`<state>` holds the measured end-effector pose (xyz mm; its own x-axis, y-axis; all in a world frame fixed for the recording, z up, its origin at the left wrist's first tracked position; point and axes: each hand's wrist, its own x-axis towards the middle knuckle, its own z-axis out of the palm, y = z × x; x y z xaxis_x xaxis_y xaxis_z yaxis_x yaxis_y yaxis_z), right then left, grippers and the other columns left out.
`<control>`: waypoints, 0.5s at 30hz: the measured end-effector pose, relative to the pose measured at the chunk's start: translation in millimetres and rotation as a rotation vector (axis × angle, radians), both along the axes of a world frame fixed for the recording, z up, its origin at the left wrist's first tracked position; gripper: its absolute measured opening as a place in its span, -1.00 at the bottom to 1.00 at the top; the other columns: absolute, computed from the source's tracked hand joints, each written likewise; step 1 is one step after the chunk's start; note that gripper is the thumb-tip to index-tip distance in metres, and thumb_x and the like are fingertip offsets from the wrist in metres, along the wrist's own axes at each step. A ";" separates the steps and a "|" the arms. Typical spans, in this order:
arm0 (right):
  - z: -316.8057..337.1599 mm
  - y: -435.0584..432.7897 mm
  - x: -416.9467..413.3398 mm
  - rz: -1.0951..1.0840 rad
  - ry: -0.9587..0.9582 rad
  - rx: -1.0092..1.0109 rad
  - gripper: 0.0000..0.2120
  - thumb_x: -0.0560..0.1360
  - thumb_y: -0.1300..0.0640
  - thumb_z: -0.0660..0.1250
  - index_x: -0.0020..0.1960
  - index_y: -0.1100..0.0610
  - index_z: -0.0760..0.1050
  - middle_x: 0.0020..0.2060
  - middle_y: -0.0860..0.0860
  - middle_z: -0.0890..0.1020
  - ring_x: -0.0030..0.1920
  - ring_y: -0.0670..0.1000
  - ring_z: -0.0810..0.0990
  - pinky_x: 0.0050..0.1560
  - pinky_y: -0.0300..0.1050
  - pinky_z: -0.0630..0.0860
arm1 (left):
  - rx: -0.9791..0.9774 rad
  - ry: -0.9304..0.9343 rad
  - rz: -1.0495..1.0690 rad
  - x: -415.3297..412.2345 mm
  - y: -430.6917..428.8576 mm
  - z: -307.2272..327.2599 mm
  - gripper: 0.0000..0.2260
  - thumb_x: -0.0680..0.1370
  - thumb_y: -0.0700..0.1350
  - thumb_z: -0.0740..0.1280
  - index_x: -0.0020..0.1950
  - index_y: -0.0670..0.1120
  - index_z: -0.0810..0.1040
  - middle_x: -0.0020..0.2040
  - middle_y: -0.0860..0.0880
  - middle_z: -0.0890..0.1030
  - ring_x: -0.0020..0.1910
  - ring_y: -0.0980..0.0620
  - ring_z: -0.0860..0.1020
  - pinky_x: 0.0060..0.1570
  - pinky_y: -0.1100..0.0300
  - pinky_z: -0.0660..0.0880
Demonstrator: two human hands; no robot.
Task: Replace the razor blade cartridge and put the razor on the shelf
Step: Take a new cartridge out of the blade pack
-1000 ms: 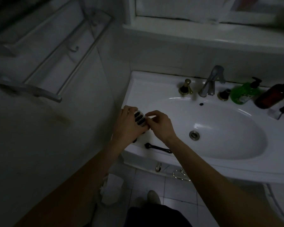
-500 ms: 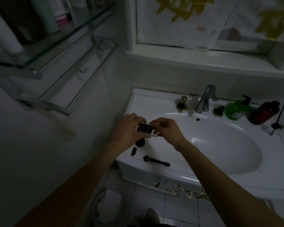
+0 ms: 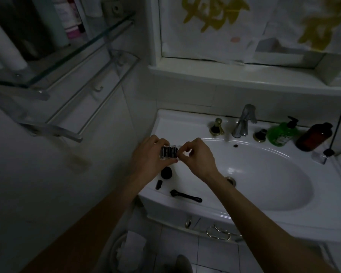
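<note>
A clear cartridge case [image 3: 168, 152] with dark blade cartridges inside is held above the left rim of the sink. My left hand [image 3: 146, 154] grips its left side and my right hand [image 3: 197, 156] pinches its right end. The black razor handle [image 3: 185, 196] lies on the sink rim below my hands. Two small black pieces lie nearby: a rounded black piece [image 3: 166, 172] and a short black piece [image 3: 158, 184]. The glass shelf [image 3: 71, 54] is on the wall at the upper left, with bottles on it.
White sink basin [image 3: 264, 174] with faucet [image 3: 244, 121], green soap bottle [image 3: 282, 133] and brown bottle [image 3: 315, 136] at the back right. A towel rack [image 3: 91, 107] hangs under the glass shelf. A waste bin [image 3: 126, 253] stands on the floor below.
The view has tilted up, showing the glass shelf and bottles. Both hands lifted the cartridge case a little off the sink rim; the grip is the same.
</note>
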<state>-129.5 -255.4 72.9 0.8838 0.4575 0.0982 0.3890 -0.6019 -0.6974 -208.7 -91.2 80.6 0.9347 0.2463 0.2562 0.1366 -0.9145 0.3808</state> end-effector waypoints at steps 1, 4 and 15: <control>-0.3 -0.5 0.2 0.004 -0.004 -0.015 -0.88 0.47 -0.05 0.42 -0.06 -0.03 0.66 -0.07 -0.04 0.51 -0.17 -0.10 0.52 -0.27 -0.26 0.41 | 0.004 -0.005 -0.001 0.4 -1.4 0.1 -0.47 0.30 0.34 0.47 0.13 0.06 0.57 0.01 0.05 0.54 0.01 0.05 0.50 -0.16 0.11 0.48; -0.3 -3.1 2.3 0.005 0.025 -0.032 -0.86 0.49 -0.02 0.40 -0.05 0.02 0.66 -0.14 -0.06 0.54 -0.18 -0.07 0.54 -0.23 -0.18 0.45 | 0.030 -0.009 -0.011 1.0 -6.9 0.6 -0.47 0.31 0.32 0.47 0.14 0.04 0.57 0.01 0.02 0.55 0.01 0.02 0.50 -0.12 0.06 0.50; -0.2 -10.6 -3.3 0.000 -0.030 -0.110 -0.83 0.55 0.01 0.33 0.02 0.07 0.61 -0.11 -0.03 0.61 -0.17 -0.06 0.55 -0.22 -0.18 0.44 | 0.053 0.014 -0.012 4.9 -19.0 2.4 -0.46 0.31 0.29 0.50 0.14 0.01 0.58 0.02 -0.01 0.55 0.00 -0.01 0.51 -0.15 0.18 0.34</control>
